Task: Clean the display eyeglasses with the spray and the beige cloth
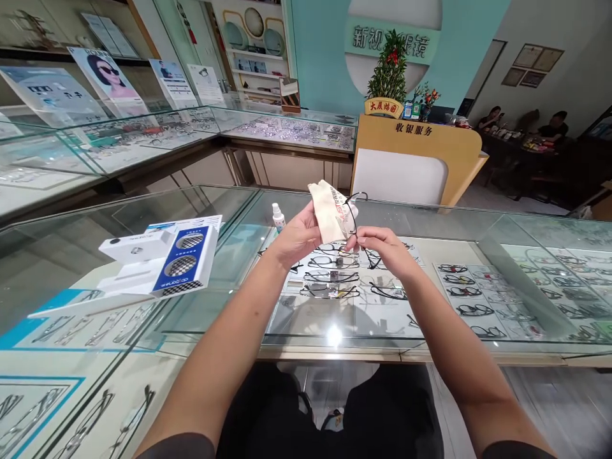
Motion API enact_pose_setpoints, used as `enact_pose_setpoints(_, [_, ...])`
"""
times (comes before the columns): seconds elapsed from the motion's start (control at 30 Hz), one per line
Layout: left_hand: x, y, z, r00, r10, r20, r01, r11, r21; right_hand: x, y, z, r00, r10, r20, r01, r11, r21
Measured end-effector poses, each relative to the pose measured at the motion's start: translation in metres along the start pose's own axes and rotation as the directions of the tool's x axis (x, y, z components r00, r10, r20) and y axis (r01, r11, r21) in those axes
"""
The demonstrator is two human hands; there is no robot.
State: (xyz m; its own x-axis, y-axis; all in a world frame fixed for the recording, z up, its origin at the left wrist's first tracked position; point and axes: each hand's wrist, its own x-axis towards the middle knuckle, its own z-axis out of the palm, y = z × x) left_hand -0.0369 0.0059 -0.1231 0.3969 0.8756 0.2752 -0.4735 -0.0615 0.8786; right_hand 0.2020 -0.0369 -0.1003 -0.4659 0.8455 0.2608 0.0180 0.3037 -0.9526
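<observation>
My left hand (300,236) is closed on a cream cleaning cloth (329,213) with red and dark print. Part of the cloth lies against a pair of dark-framed eyeglasses (352,217). My right hand (382,247) pinches the lower part of these eyeglasses between thumb and fingers. Both hands are raised over the glass display counter (306,328). How far the cloth wraps the lens is hard to make out. A small white spray bottle (278,218) stands just beyond my left wrist.
Rows of eyeglasses (332,276) lie under the glass. A blue and white display box (184,261) stands on the left. Behind are more glass cases (287,131) and a yellow cashier desk (415,146) with a plant (393,70). Two people sit at the far right.
</observation>
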Motion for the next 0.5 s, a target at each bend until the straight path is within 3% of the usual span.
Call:
enact_pose_setpoints(0.33, [0.001, -0.012, 0.020, 0.992, 0.101, -0.069, -0.103, 0.994, -0.024, 0.000, 0.003, 0.010, 0.999, 0.027, 0.036, -0.028, 0.999, 0.021])
enact_pose_setpoints(0.5, [-0.002, -0.016, 0.037, 0.996, 0.065, -0.056, -0.065, 0.998, -0.010, 0.000, 0.003, 0.016, 0.999, 0.029, 0.028, -0.030, 0.998, 0.062])
